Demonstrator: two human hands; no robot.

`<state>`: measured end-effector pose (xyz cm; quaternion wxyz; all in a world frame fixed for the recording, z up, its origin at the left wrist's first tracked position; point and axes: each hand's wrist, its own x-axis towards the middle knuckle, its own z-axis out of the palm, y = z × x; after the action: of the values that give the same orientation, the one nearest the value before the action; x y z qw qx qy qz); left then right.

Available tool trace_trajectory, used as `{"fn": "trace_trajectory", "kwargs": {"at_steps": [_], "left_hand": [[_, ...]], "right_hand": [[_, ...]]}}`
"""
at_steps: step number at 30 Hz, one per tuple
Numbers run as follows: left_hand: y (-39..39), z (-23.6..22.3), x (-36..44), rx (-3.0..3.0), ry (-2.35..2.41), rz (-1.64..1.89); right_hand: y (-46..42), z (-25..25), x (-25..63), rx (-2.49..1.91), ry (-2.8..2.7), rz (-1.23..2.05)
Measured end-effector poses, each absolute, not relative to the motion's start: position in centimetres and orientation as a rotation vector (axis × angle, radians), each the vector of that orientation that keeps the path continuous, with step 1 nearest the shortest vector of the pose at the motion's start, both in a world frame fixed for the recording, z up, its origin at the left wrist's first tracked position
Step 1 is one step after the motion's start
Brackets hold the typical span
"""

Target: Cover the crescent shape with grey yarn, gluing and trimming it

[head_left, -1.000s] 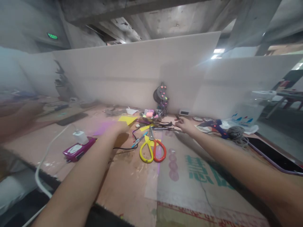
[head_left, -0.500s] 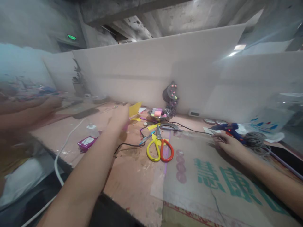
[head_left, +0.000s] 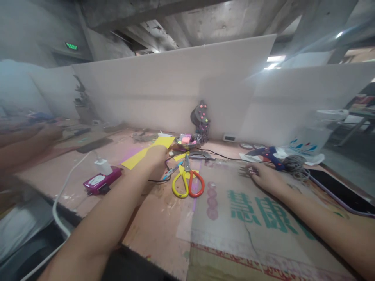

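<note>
My left hand [head_left: 158,155] reaches over the left part of the table, closed on a long yellow paper strip [head_left: 136,159] that runs out on both sides of it. The fingertips are hidden behind the back of the hand. My right hand [head_left: 261,174] hovers low over the printed sheet [head_left: 216,230], fingers drawn together around something small and thin, too blurred to name. Between the hands lie scissors [head_left: 187,183] with one yellow and one red handle, blades pointing away. Beside them is a blue pen [head_left: 173,170].
A blue glue gun [head_left: 269,155] and a grey wire coil [head_left: 295,166] lie beyond my right hand, a phone [head_left: 342,191] to the right. A purple power adapter [head_left: 102,180] sits at left. Behind stands a bowl [head_left: 187,142] of small pieces. Another person's arm [head_left: 26,142] shows at far left.
The view has swung slightly right. My left hand has brought the yellow strip down flatter, so more of its length shows. My right hand has moved away from the glue gun, towards me.
</note>
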<state>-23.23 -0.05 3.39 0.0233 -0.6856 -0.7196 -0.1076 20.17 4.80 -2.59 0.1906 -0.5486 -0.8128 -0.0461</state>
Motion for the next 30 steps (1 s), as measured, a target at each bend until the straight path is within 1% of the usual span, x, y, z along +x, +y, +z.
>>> {"fn": "trace_trajectory", "kwargs": {"at_steps": [5,8,13,17,22,26,30], "left_hand": [[0.7,2.3,-20.9,-2.529,-2.011,-0.169],[1.2,1.7,-20.5,-2.661,-1.911,-0.091],[1.7,1.0,-21.1,-2.653,-1.934,-0.050],[2.0,0.9,-21.6,-2.574,-2.107,-0.038],[1.8,2.0,-22.1,-2.479,-2.290,-0.107],[1.6,2.1,-22.2,-2.570,-2.237,-0.084],[1.8,1.5,-21.7,-2.628,-2.176,0.034]], "right_hand": [[4.9,-2.7,20.1,-1.521,-2.271,-0.117],[4.8,-2.7,20.0,-1.524,-2.291,-0.109],[5.0,-3.0,20.1,-1.536,-2.288,-0.090],[5.5,-3.3,20.3,-1.510,-2.288,-0.072],[5.7,-3.5,20.4,-1.473,-2.291,-0.048],[5.6,-3.4,20.4,-1.469,-2.297,-0.043],[5.7,-3.4,20.4,-1.488,-2.309,-0.050]]}}
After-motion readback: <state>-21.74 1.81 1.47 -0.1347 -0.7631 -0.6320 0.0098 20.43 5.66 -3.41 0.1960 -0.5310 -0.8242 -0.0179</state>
